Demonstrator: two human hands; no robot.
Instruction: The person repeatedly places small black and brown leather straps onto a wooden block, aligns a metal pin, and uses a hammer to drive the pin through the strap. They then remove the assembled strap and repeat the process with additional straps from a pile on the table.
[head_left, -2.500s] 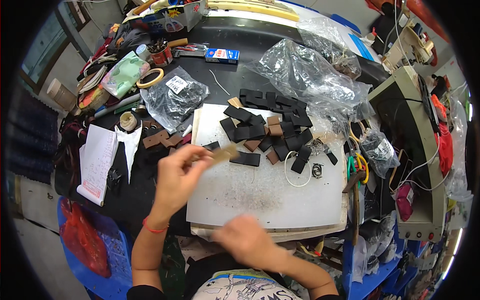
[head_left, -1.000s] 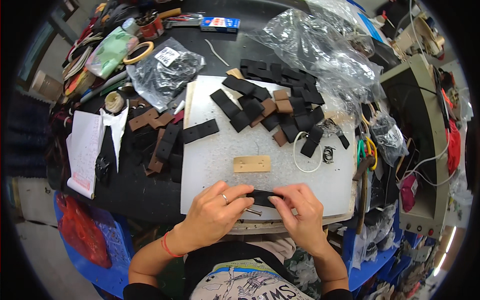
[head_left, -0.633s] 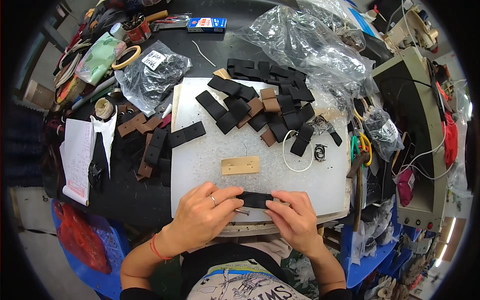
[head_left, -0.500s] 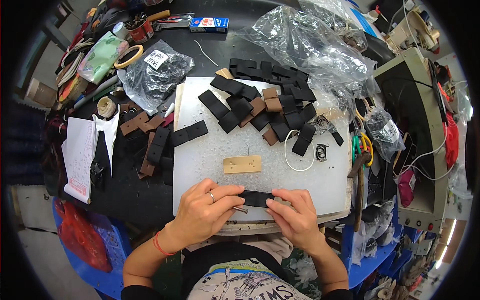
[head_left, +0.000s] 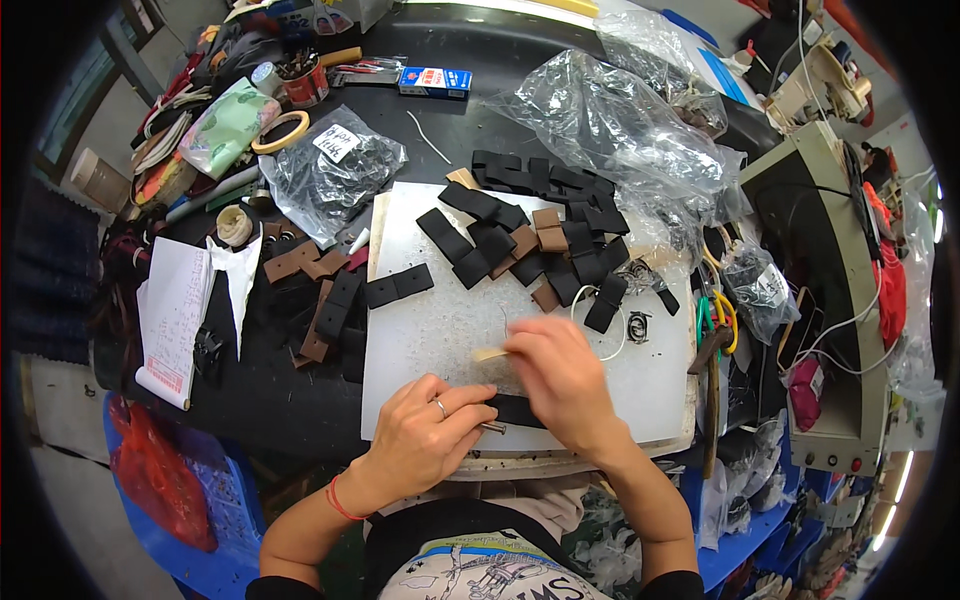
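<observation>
A short black strap piece (head_left: 516,409) lies flat on the white board (head_left: 405,335) near its front edge. My left hand (head_left: 428,420) pinches the strap's left end between thumb and finger. Out of the same hand sticks a small metal rod (head_left: 494,427) with a wider end, like a punch. My right hand (head_left: 562,375) is above the strap, slightly blurred, its fingers closed on a tan rectangular piece (head_left: 489,354). Most of that piece and the strap's right end are hidden by the right hand.
Black and brown folded strap pieces (head_left: 490,245) pile up at the board's back. A white cord loop (head_left: 612,355) lies right of them. A hammer (head_left: 710,355) rests at the right edge. Left stand a notepad (head_left: 175,310) and a plastic bag (head_left: 335,170).
My right hand has let go of the strap, moved forward and taken hold of the tan piece. My left hand still holds the strap and rod. The whole view has shifted slightly.
</observation>
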